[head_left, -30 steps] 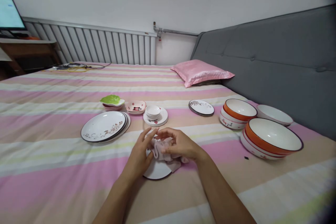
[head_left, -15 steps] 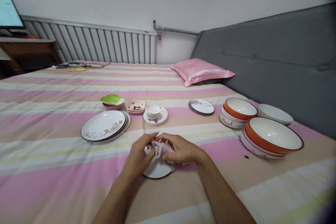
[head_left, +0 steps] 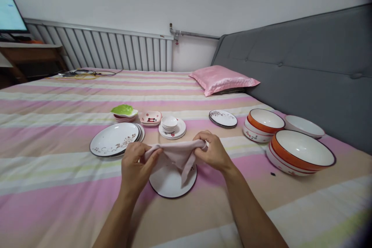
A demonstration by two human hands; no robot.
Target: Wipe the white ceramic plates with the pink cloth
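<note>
A pale pink cloth [head_left: 174, 153] is stretched between my two hands, its loose folds hanging down over a plate. My left hand [head_left: 136, 164] pinches one end, and my right hand [head_left: 211, 151] grips the other. Below the cloth lies a white plate [head_left: 171, 184] with a dark rim on the bedspread; its far part is hidden behind the cloth. Just beyond stand small white bowls [head_left: 169, 123] stacked on white saucers [head_left: 180, 130]. To the left of my left hand is a stack of large floral plates [head_left: 113, 139].
Beyond the large plates sit a green leaf-shaped dish [head_left: 122, 109] and a pink patterned dish [head_left: 150, 117]. Small floral plates [head_left: 223, 117] lie right of centre. Orange-and-white bowls [head_left: 302, 151] and a wide pale bowl [head_left: 304, 126] stand at right, near the grey headboard [head_left: 305, 54]. A pink pillow [head_left: 222, 78] lies farther back.
My hands have moved apart and slightly up. The cloth, bunched on the plate before, is now spread between them, and more of the plate's near side shows.
</note>
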